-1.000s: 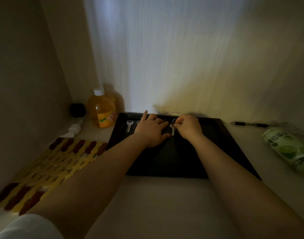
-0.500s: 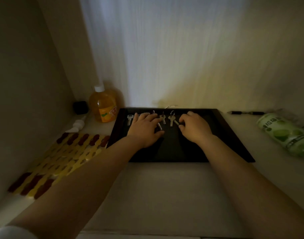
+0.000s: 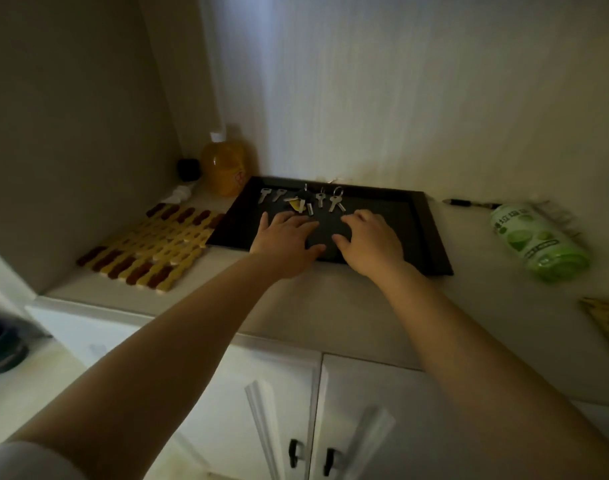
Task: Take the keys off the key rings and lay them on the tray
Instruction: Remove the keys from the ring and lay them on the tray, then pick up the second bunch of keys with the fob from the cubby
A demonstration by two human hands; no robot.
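Note:
A black tray [image 3: 420, 233] lies on the counter against the back wall. Along its far side lie several silver keys: two loose ones [image 3: 271, 195] at the left, a bunch with a black and a yellow tag [image 3: 300, 200] in the middle, a single key [image 3: 320, 198], and a pair on a ring [image 3: 336, 201] at the right. My left hand [image 3: 285, 237] and my right hand [image 3: 374, 239] hover flat over the tray's near half, fingers spread, holding nothing, a short way short of the keys.
An orange-juice bottle [image 3: 224, 168] and a small black object [image 3: 189, 168] stand at the back left. A brown-and-yellow wooden mat [image 3: 150, 245] lies left of the tray. A pen [image 3: 469, 203] and a green roll [image 3: 535, 242] lie to the right. White cabinet doors [image 3: 330, 427] are below.
Both hands let go of the keys and drew back toward me; the keys stay on the tray. My head pulled back and up, so the cabinet front now shows.

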